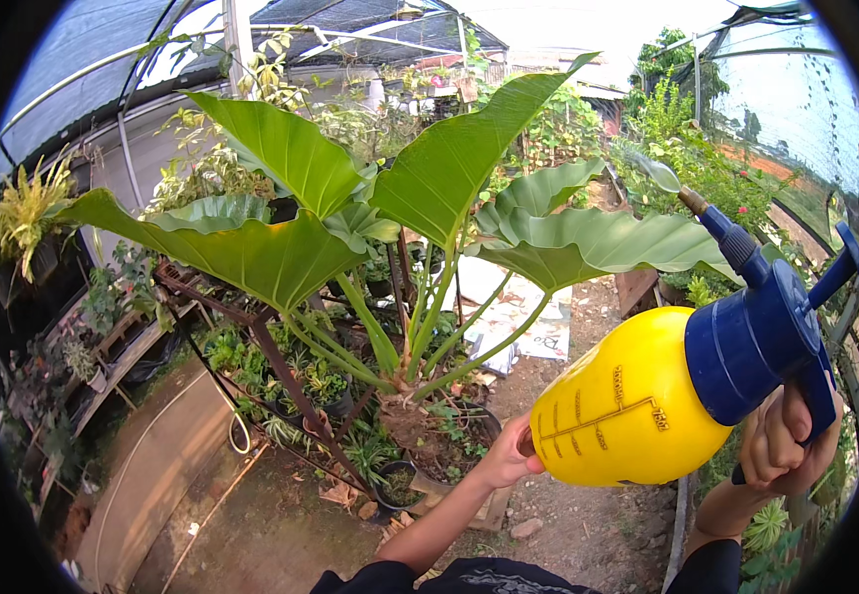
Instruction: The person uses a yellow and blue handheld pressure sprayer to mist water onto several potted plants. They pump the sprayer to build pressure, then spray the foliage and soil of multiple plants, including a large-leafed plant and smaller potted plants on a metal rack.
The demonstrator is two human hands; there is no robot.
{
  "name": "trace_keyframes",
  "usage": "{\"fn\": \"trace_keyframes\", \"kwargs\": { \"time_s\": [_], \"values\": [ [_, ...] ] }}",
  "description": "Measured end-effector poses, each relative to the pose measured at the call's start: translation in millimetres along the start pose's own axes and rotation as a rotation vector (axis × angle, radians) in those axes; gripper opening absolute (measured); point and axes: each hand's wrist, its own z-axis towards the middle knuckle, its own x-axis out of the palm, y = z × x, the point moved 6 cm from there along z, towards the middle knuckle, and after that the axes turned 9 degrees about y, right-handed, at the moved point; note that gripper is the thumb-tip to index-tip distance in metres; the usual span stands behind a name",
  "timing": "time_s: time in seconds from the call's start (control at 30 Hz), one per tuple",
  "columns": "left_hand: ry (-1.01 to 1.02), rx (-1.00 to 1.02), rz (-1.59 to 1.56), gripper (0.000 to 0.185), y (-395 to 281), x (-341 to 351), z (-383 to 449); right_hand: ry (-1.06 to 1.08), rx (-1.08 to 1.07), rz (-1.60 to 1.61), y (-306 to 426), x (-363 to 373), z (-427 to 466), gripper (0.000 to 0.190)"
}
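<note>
A yellow pump pressure sprayer [615, 408] with a dark blue head [752, 334] is tilted in front of me, its nozzle [692, 200] pointing up and to the left. Mist [652, 172] leaves the brass-coloured tip. My right hand [786, 445] grips the blue handle by the trigger. The bottom end of the yellow tank rests in my left hand [507, 457], whose fingers are partly hidden behind it. Left of the sprayer stands a large-leaved elephant-ear plant [433, 178], its thick stalks rising from a stout base [407, 416].
A rusty metal frame [296, 393] stands left of the big plant, near several potted plants [333, 393]. Low wooden benches [132, 353] line the left side. A pale hose [239, 438] hangs near the path. Printed sheets [541, 319] lie on the ground behind the stalks.
</note>
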Motion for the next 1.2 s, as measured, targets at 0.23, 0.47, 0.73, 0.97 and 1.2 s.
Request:
{"fn": "trace_keyframes", "kwargs": {
  "time_s": [0.23, 0.47, 0.73, 0.97, 1.2],
  "values": [
    [0.077, -0.009, -0.017, 0.104, 8.0, 13.9, 14.3, -0.036, -0.033, -0.084, 20.0, 5.2, -14.6, 0.046],
    [0.16, -0.076, -0.054, 0.103, 21.7, 40.3, 22.3, -0.082, -0.004, -0.059, 36.8, 7.5, -42.0, 0.045],
    [0.191, -0.133, -0.196, 0.101, 61.3, 76.5, 11.5, -0.211, -0.098, -0.196, 58.3, 11.9, -81.5, 0.036],
    [0.178, -0.209, -0.304, 0.097, 105.9, 103.6, -20.4, -0.268, 0.16, -0.051, 46.3, 21.9, -103.5, 0.039],
    [0.154, -0.29, -0.455, 0.095, 142.0, 115.2, -57.3, -0.538, 0.344, -0.181, 30.5, 12.8, -122.2, 0.045]
  ]
}}
